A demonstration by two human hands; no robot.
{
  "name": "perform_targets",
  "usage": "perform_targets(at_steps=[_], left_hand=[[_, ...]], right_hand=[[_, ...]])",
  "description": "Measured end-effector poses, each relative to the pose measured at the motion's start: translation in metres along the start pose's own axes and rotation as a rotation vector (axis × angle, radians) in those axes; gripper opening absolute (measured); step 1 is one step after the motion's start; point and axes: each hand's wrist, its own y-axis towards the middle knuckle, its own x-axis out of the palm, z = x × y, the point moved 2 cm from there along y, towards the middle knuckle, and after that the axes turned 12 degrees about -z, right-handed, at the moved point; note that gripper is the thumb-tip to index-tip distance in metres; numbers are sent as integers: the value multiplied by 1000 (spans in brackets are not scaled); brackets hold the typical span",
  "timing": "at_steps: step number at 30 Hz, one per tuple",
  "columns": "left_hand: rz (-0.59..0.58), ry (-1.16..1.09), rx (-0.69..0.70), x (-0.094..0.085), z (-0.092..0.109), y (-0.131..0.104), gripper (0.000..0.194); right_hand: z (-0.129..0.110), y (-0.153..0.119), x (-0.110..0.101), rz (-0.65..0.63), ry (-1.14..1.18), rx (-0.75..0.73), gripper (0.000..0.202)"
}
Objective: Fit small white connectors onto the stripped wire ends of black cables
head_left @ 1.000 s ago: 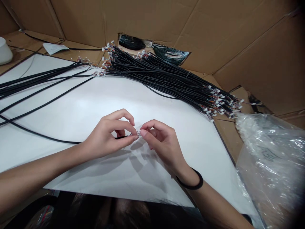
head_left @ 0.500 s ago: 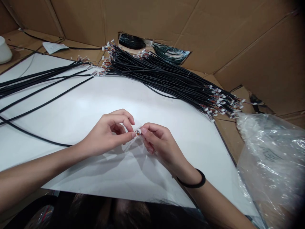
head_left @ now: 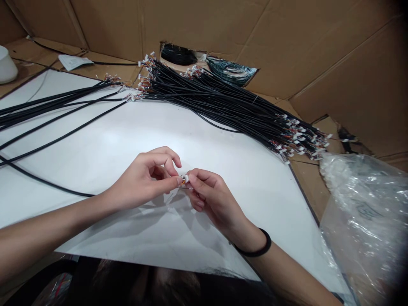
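Observation:
Near the middle of the white board (head_left: 143, 131), my left hand (head_left: 148, 174) pinches thin coloured wires between thumb and forefinger. My right hand (head_left: 213, 195), with a black band on its wrist, grips a small white connector (head_left: 185, 178) right beside my left fingertips. Orange wire shows between the two hands. A thin dark wire runs below the connector toward my right fingers. Behind my left wrist a black cable (head_left: 47, 179) comes in from the left; its link to the wires is hidden by my hand.
A large bundle of black cables (head_left: 216, 97) with white connectors lies across the back. More black cables (head_left: 57, 104) lie at the left. A clear plastic bag (head_left: 366, 212) is at the right, a white container (head_left: 7, 67) at the far left. Cardboard walls (head_left: 204, 21) stand behind.
My right hand has shifted slightly down and its lower fingers have curled in. The connector shows a little more between my fingertips. My left hand has barely moved.

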Motion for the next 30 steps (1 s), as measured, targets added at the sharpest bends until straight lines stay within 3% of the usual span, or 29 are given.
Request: perform_targets(at_steps=[10,17,25,30], left_hand=[[-21,-56,-15,0,-1,1,18],[-33,-13,-18,0,0,2,17],[-65,77,15,0,-1,2,17],[-91,161,52,0,-2,2,16]], right_hand=[[-1,-2,-1,28,-176,-52,25],[-9,-4,3,119,-482,-106,27],[-14,-6,6,129,-967,-349,18],[-13,-7,6,93,-1102,-465,15]])
